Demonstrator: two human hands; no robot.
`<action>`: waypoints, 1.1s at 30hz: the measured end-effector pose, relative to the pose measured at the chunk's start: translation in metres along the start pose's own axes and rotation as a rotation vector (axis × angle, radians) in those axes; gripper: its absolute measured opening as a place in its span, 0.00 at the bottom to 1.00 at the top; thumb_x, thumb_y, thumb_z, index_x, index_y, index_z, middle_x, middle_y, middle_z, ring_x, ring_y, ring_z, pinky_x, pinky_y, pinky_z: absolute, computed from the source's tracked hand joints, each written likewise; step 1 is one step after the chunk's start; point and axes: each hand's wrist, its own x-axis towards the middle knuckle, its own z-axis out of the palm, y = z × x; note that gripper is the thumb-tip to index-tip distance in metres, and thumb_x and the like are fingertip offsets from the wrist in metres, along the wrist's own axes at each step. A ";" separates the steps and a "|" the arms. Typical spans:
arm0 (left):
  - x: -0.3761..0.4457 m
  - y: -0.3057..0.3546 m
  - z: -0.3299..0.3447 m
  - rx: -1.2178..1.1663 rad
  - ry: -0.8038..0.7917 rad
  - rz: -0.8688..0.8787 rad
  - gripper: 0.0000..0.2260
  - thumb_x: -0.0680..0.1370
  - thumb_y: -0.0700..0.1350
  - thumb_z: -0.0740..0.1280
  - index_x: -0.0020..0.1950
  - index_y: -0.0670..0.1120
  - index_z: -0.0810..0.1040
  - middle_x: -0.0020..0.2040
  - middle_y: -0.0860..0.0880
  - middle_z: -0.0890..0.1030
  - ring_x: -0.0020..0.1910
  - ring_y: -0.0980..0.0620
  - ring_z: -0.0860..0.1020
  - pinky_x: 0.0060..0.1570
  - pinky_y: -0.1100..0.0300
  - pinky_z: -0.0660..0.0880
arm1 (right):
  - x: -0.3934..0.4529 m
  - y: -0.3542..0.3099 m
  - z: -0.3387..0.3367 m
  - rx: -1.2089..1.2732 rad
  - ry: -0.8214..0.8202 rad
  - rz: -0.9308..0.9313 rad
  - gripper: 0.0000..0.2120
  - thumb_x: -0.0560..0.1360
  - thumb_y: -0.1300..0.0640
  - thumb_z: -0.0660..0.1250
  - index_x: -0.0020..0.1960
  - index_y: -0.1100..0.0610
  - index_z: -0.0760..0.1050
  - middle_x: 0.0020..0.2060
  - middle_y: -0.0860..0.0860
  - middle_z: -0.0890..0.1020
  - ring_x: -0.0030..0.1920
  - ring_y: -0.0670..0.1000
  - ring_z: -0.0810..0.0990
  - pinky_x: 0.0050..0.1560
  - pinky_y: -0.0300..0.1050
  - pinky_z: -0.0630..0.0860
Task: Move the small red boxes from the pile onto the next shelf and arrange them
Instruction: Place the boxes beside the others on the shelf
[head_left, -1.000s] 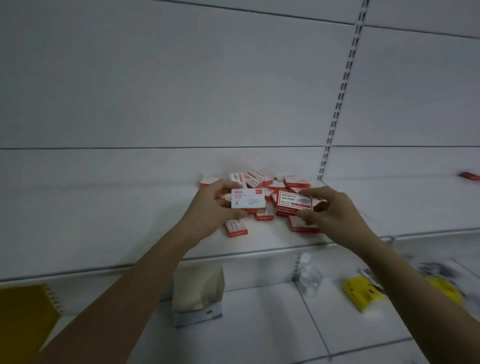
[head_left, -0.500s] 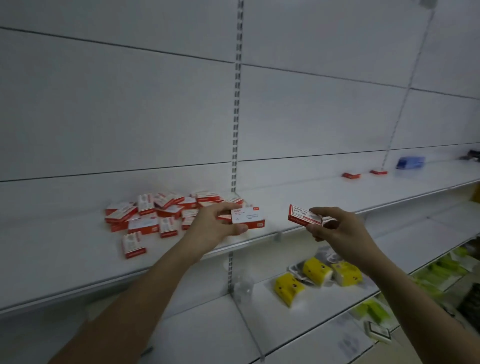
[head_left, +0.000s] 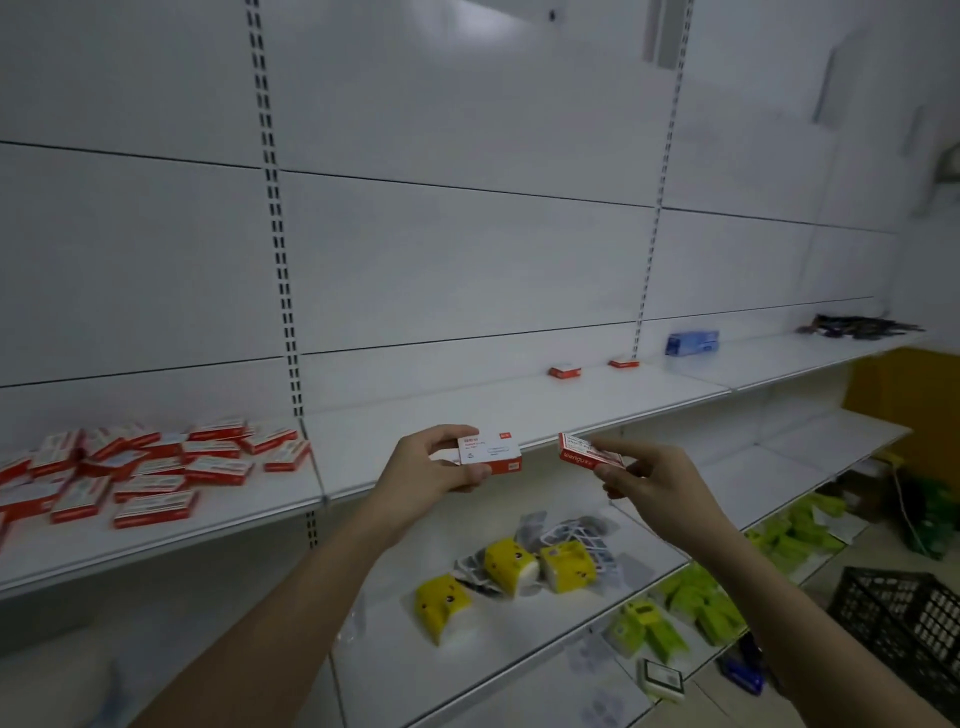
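A pile of small red-and-white boxes (head_left: 140, 465) lies on the left shelf section. My left hand (head_left: 431, 467) holds one small red box (head_left: 491, 453) flat, white label up, in front of the middle shelf's (head_left: 467, 410) front edge. My right hand (head_left: 649, 475) pinches a second small red box (head_left: 584, 452) tilted, just right of the first. Two more small red boxes (head_left: 564, 371) (head_left: 623, 363) sit far back on the middle shelf, near its right end.
A blue box (head_left: 692, 343) and dark items (head_left: 857, 327) lie on the far right shelf. Below are yellow packets (head_left: 511, 564), green packets (head_left: 696, 605) and a black crate (head_left: 904, 623) on the floor at right. Slotted uprights (head_left: 283, 291) divide the shelf sections.
Both hands lifted a box each from the pile and carried them right, in front of the middle shelf. The view turned right, so the pile now sits at far left.
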 end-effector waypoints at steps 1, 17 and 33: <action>0.005 0.002 0.009 0.007 0.000 0.002 0.20 0.70 0.33 0.75 0.60 0.43 0.79 0.54 0.49 0.80 0.46 0.48 0.83 0.43 0.63 0.80 | 0.004 0.008 -0.010 0.003 0.003 -0.003 0.15 0.76 0.59 0.70 0.61 0.50 0.80 0.40 0.50 0.86 0.37 0.47 0.84 0.47 0.51 0.82; 0.184 -0.049 0.134 0.057 0.014 -0.024 0.19 0.70 0.35 0.75 0.59 0.46 0.78 0.54 0.51 0.79 0.46 0.50 0.83 0.40 0.66 0.79 | 0.148 0.172 -0.068 0.037 0.051 0.068 0.16 0.73 0.63 0.73 0.58 0.54 0.74 0.51 0.49 0.81 0.37 0.48 0.83 0.40 0.45 0.82; 0.392 -0.096 0.229 0.138 0.077 -0.072 0.15 0.73 0.37 0.73 0.51 0.55 0.77 0.48 0.61 0.81 0.41 0.60 0.81 0.41 0.63 0.77 | 0.359 0.309 -0.136 -0.109 -0.020 0.115 0.17 0.75 0.56 0.71 0.63 0.50 0.74 0.54 0.48 0.75 0.41 0.45 0.83 0.40 0.36 0.79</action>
